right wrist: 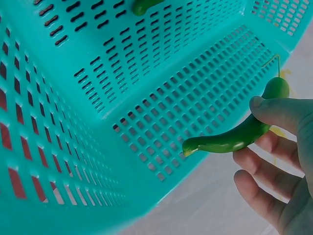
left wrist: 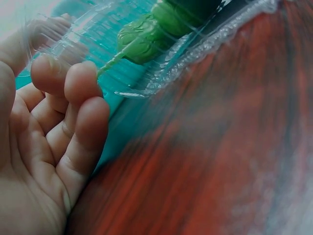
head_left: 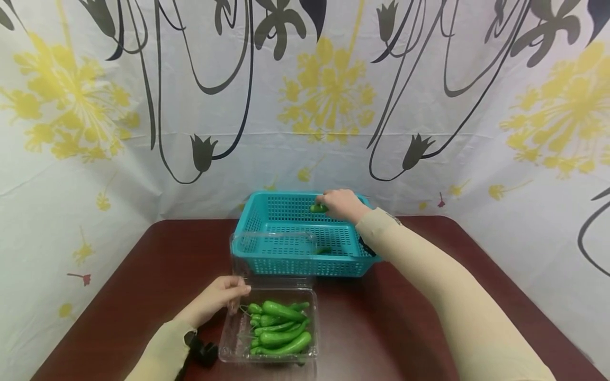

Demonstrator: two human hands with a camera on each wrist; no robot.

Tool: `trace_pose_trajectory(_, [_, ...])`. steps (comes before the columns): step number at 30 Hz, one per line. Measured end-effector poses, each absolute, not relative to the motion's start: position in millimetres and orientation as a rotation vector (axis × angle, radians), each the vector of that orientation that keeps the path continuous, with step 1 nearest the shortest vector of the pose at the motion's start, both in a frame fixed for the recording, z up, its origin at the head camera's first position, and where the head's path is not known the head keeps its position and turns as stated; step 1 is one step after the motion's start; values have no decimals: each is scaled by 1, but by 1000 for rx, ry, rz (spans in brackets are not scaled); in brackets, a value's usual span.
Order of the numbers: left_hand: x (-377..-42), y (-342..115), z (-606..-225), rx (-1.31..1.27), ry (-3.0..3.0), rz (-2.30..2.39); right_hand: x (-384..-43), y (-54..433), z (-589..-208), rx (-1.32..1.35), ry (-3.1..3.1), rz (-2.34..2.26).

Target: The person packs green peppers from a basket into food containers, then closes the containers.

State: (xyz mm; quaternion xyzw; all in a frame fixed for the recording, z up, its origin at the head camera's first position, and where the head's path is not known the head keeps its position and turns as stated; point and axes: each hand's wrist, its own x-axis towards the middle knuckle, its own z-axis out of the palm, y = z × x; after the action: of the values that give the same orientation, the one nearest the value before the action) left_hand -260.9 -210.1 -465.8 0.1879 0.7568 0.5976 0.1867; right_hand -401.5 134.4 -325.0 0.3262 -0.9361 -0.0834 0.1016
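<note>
My right hand (head_left: 342, 205) pinches a green chili pepper (right wrist: 234, 140) between thumb and fingers, holding it inside the far right part of a turquoise plastic basket (head_left: 305, 266). Another green pepper (head_left: 323, 250) lies on the basket's floor. Closer to me sits a clear plastic clamshell box (head_left: 230, 344) with several green peppers (head_left: 281, 339) in it. At its far left corner, my left hand (head_left: 218, 300) grips the clear plastic edge. Through that plastic, the left wrist view shows a pepper (left wrist: 139, 40) with its stem.
The box's raised transparent lid (head_left: 274, 244) stands in front of the basket's near wall. Everything rests on a dark red wood-grain table (head_left: 181, 248). Behind it hangs a white cloth (head_left: 305, 159) printed with flowers. A black wrist strap (head_left: 202, 350) is on the left wrist.
</note>
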Motion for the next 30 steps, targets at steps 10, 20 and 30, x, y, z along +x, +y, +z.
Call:
trace_pose_trajectory(10, [-263, -211, -464, 569, 2151, 1677, -398, 136, -316, 946, -2805, -178])
trace_pose_trajectory(20, [-259, -208, -466, 583, 2153, 1689, -386, 142, -316, 921, -2893, -53])
trace_pose_trajectory(30, [-259, -206, -466, 581, 2175, 1676, -372, 149, -309, 880, -2970, 25])
